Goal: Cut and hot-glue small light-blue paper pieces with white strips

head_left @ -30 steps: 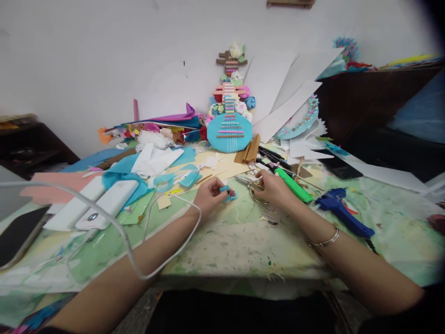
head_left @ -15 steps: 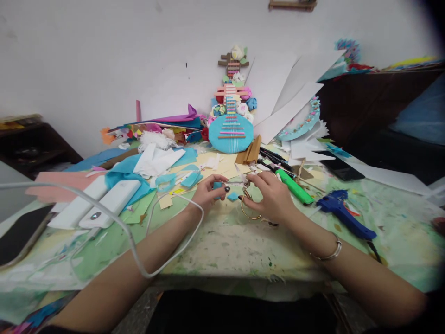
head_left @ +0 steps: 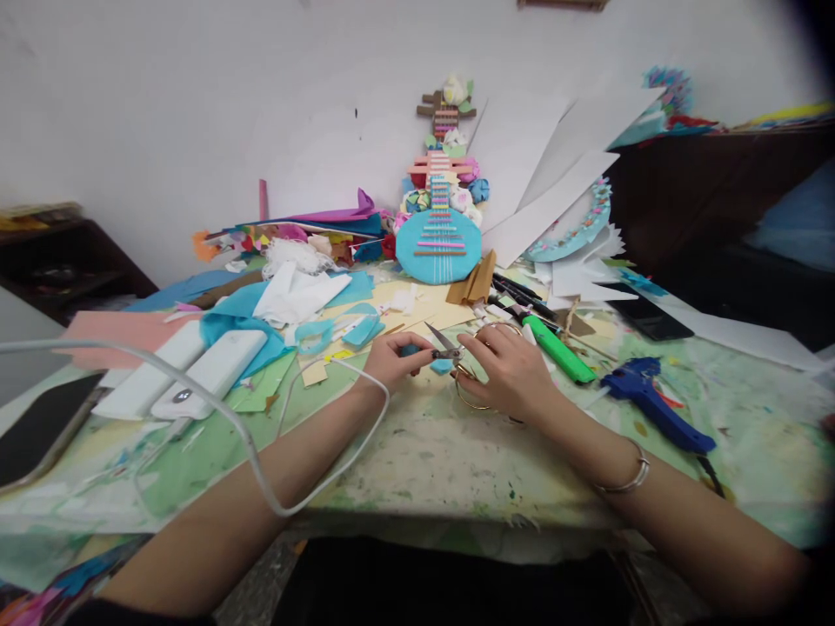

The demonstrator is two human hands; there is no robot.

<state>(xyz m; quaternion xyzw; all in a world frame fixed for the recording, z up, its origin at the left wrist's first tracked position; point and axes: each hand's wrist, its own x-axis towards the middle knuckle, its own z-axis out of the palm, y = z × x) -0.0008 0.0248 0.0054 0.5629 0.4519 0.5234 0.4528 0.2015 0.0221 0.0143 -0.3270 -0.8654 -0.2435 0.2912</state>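
Observation:
Gold-handled scissors (head_left: 447, 342) are in my right hand (head_left: 512, 369), its fingers through the loops. Their blades stand apart and point left. My left hand (head_left: 395, 363) is closed in a pinch on a small piece of blue paper (head_left: 410, 350), mostly hidden by the fingers. One blade reaches close to the left fingertips; whether it touches the paper I cannot tell. Below the scissors a small blue paper scrap (head_left: 441, 367) lies on the table. Further left lie larger blue paper pieces (head_left: 362, 330).
A blue glue gun (head_left: 656, 400) and a green cutter (head_left: 557, 348) lie to the right. A white cable (head_left: 261, 469) loops over my left forearm. White power banks (head_left: 209, 374) and a phone (head_left: 43, 430) are at left. A paper lute (head_left: 438, 246) leans on the wall.
The scissor blades have spread apart and now show clearly between my hands. My right hand has turned slightly. The whole view has shifted a little.

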